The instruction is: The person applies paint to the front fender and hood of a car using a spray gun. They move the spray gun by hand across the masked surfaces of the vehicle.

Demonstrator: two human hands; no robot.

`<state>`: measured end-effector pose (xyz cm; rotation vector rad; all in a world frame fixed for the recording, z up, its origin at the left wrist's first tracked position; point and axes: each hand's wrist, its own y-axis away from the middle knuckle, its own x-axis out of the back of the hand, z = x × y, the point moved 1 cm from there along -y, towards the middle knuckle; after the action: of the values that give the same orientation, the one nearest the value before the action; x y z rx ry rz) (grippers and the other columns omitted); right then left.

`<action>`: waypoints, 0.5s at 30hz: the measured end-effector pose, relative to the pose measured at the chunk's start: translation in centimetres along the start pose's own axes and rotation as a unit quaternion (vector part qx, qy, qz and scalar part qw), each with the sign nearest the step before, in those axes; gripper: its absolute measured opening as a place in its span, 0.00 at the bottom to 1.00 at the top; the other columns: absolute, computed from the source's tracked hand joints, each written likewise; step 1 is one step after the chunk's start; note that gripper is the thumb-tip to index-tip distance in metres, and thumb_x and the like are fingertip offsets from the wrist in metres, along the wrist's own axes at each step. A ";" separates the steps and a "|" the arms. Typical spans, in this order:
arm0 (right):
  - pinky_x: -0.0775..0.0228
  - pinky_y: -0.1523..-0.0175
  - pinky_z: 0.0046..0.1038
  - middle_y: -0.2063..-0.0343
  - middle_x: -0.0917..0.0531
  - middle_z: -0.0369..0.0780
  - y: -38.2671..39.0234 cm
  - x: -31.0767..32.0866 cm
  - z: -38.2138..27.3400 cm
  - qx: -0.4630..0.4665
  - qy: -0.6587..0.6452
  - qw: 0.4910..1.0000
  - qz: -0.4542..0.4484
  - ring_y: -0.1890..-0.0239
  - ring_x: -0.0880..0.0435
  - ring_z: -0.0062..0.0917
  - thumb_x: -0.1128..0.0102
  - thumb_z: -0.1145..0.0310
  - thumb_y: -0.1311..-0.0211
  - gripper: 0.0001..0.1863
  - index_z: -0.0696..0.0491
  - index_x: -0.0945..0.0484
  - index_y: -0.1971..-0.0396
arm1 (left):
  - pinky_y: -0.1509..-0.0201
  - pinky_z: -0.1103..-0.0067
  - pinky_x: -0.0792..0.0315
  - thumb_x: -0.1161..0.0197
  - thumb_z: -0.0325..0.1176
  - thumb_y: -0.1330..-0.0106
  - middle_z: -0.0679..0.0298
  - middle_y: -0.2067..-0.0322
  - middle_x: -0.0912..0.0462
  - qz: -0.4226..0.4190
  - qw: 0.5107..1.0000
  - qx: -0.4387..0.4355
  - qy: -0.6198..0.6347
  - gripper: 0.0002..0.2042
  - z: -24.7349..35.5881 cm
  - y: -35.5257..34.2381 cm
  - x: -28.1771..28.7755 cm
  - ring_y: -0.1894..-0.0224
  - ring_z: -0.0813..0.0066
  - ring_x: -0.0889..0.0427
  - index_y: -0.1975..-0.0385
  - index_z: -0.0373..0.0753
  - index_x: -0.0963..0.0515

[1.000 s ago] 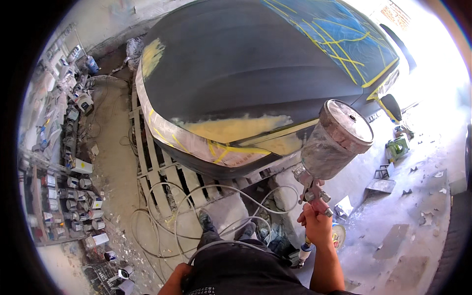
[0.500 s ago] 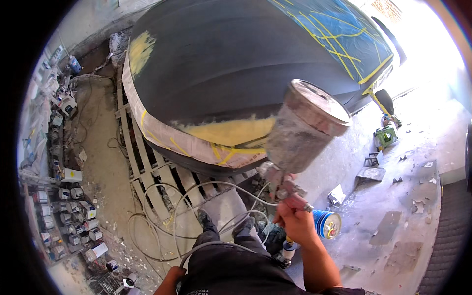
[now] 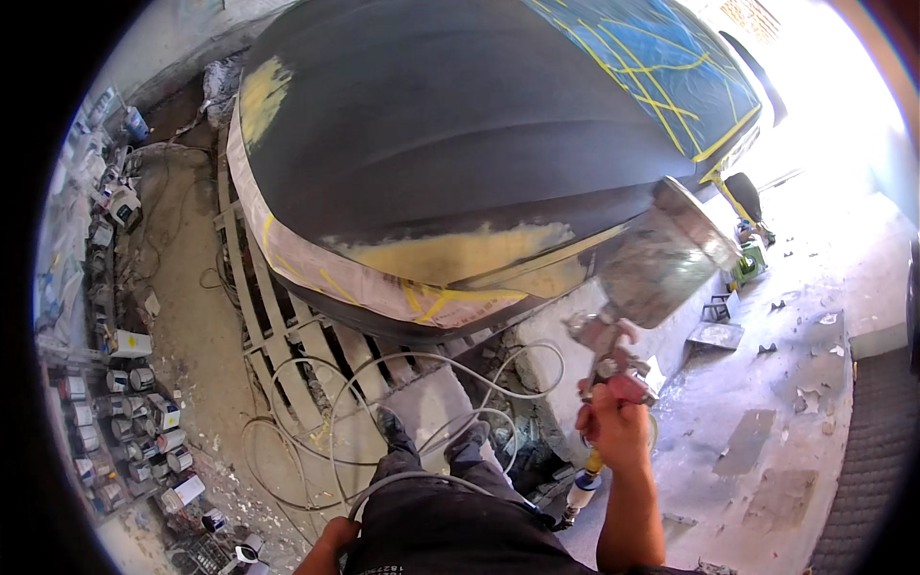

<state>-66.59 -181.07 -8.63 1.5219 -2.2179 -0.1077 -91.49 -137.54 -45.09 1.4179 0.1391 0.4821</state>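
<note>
My right hand (image 3: 618,426) is closed around the handle of a paint spray gun (image 3: 609,359). The gun's large metal cup (image 3: 666,264) tilts up to the right, beside the front corner of the car. Close to my left thigh, my left hand (image 3: 337,534) grips a grey air hose (image 3: 422,475), which crosses in front of my legs. Below my right hand hangs a fitting with a clear bowl (image 3: 582,489). Ahead lies the dark car hood (image 3: 412,144), with yellowish patches (image 3: 460,251) on its near edge and left corner.
Hose loops (image 3: 287,450) lie around my feet and across a slatted pallet (image 3: 287,316). Many paint cans (image 3: 139,422) crowd the left side. Blue film (image 3: 661,67) with yellow tape covers the windshield. A concrete block (image 3: 546,369) and a green container (image 3: 752,261) are on the right.
My right hand has moved right with the spray gun, whose cup now leans further right. The blue can is now mostly hidden behind that hand. My left hand stays on the hose.
</note>
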 end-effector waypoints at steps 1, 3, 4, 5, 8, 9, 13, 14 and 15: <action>0.40 0.80 0.18 0.86 0.24 0.34 0.1 0.8 0.1 0.005 -0.009 0.999 0.033 0.85 0.30 0.14 0.50 0.63 0.33 0.12 0.57 0.24 0.68 | 0.52 0.66 0.28 0.44 0.49 0.46 0.46 0.61 0.20 0.011 1.000 0.020 0.016 0.21 0.6 -0.1 0.3 0.54 0.51 0.22 0.65 0.36 0.19; 0.41 0.80 0.18 0.85 0.24 0.34 0.1 1.9 -0.3 -0.024 -0.010 0.995 0.094 0.85 0.31 0.14 0.50 0.61 0.34 0.14 0.57 0.23 0.65 | 0.52 0.66 0.28 0.44 0.50 0.46 0.46 0.61 0.20 0.020 0.998 0.043 0.035 0.22 1.6 0.0 0.7 0.54 0.51 0.22 0.65 0.36 0.19; 0.42 0.80 0.18 0.85 0.24 0.34 0.1 2.3 -0.4 -0.011 -0.011 0.994 0.104 0.85 0.31 0.14 0.50 0.61 0.34 0.14 0.57 0.23 0.65 | 0.52 0.66 0.28 0.44 0.50 0.46 0.46 0.61 0.20 0.020 0.998 0.045 0.036 0.22 1.8 0.0 0.9 0.54 0.51 0.22 0.66 0.36 0.19; 0.42 0.81 0.18 0.86 0.24 0.34 0.1 2.6 -0.5 0.002 -0.012 0.993 0.114 0.85 0.31 0.14 0.51 0.61 0.34 0.13 0.57 0.24 0.64 | 0.52 0.66 0.29 0.44 0.50 0.46 0.46 0.61 0.20 0.019 0.998 0.047 0.039 0.22 1.9 0.1 1.0 0.54 0.51 0.22 0.66 0.36 0.19; 0.41 0.81 0.18 0.86 0.25 0.34 -0.2 2.2 -0.3 -0.016 0.023 0.993 0.112 0.86 0.31 0.15 0.51 0.62 0.34 0.12 0.56 0.25 0.65 | 0.52 0.67 0.29 0.43 0.51 0.46 0.47 0.61 0.20 0.000 0.998 0.057 0.022 0.22 1.4 0.1 0.7 0.54 0.51 0.22 0.66 0.35 0.19; 0.41 0.81 0.19 0.87 0.25 0.34 -0.2 1.6 -0.3 -0.023 0.034 0.994 0.098 0.86 0.31 0.15 0.51 0.63 0.34 0.11 0.56 0.26 0.67 | 0.52 0.67 0.29 0.43 0.51 0.46 0.47 0.60 0.20 -0.006 0.998 0.064 0.023 0.23 1.1 0.1 0.5 0.54 0.51 0.22 0.65 0.36 0.19; 0.40 0.81 0.18 0.86 0.25 0.34 -0.6 -2.0 1.6 0.039 0.081 0.996 0.005 0.85 0.30 0.14 0.50 0.59 0.33 0.13 0.55 0.26 0.67 | 0.51 0.67 0.28 0.43 0.50 0.46 0.48 0.58 0.21 -0.047 0.997 -0.010 -0.064 0.23 -1.9 -0.9 -1.2 0.53 0.52 0.22 0.61 0.36 0.20; 0.40 0.80 0.18 0.86 0.25 0.34 -0.5 -3.3 1.6 0.045 0.081 0.996 -0.017 0.85 0.30 0.14 0.50 0.60 0.33 0.13 0.55 0.27 0.69 | 0.51 0.67 0.28 0.43 0.49 0.46 0.48 0.58 0.21 -0.061 0.991 -0.053 -0.108 0.23 -2.2 -1.0 -1.4 0.53 0.53 0.22 0.60 0.36 0.21; 0.39 0.80 0.18 0.86 0.25 0.34 -0.5 -4.9 1.5 0.052 0.081 0.995 -0.040 0.84 0.29 0.14 0.50 0.61 0.34 0.12 0.55 0.27 0.70 | 0.51 0.66 0.28 0.43 0.49 0.45 0.48 0.58 0.21 -0.041 0.998 0.007 -0.055 0.22 -2.6 -1.0 -1.7 0.53 0.53 0.22 0.60 0.36 0.21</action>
<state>-65.33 -177.10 -11.69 1.6133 -2.0643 0.1063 -93.73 -135.96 -46.83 1.4427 0.1120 0.3349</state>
